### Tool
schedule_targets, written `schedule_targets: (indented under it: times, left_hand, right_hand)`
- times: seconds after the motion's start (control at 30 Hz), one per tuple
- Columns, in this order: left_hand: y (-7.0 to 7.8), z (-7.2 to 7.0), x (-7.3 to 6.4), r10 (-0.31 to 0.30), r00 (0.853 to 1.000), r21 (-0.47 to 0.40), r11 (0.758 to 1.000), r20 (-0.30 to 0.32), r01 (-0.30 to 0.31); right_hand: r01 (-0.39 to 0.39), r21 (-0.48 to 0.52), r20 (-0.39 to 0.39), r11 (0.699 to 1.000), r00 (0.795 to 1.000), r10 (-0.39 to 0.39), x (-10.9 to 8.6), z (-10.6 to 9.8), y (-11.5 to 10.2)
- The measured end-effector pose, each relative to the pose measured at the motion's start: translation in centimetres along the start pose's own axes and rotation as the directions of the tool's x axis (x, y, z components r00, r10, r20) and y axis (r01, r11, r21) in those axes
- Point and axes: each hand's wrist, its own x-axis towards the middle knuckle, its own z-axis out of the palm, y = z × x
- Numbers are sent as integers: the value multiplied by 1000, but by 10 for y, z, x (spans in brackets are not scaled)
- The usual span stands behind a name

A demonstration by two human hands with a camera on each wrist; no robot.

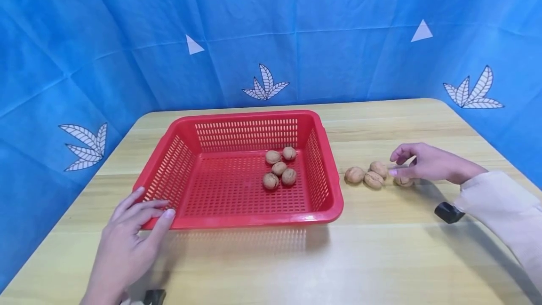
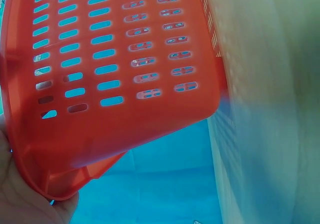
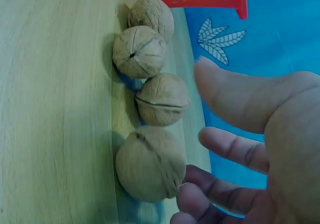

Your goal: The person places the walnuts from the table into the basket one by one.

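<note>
A red plastic basket stands on the table with several walnuts inside, grouped toward its right side. My left hand holds the basket's near left corner, fingers over the rim and thumb along the front edge; the left wrist view has the palm against the rim. To the right of the basket, several more walnuts lie on the table in a loose row. Over the rightmost walnut is my right hand, thumb and fingers apart and nothing between them. That hand partly covers this walnut in the head view.
The pale wooden table reaches back to a blue cloth with white leaf and triangle prints. Black wrist pieces show beneath the sleeves.
</note>
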Motion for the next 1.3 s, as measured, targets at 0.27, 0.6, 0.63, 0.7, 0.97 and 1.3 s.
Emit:
schedule_targets:
  times: [0.27,0.6,0.63,0.7,0.97,1.3]
  left_hand:
    - [1,-1,1,-20,1000,19,1000,17,20]
    - [0,-1,0,-39,999,20,999,25,39]
    - [0,-1,0,-37,999,19,999,24,36]
    - [0,-1,1,-35,999,19,999,24,34]
    - [1,-2,3,2,1000,16,1000,7,-3]
    - [1,-1,1,4,1000,2,1000,-7,-4]
  right_hand:
    - [-4,63,79,998,997,0,-3,3,4]
    - [-28,59,69,998,997,24,1,5,-5]
    - [-30,57,67,998,997,26,1,5,-6]
    - [-25,50,59,998,998,22,2,4,-7]
    - [69,-110,-166,992,982,-87,6,0,-15]
    - [83,-77,-188,994,977,-96,15,3,-38]
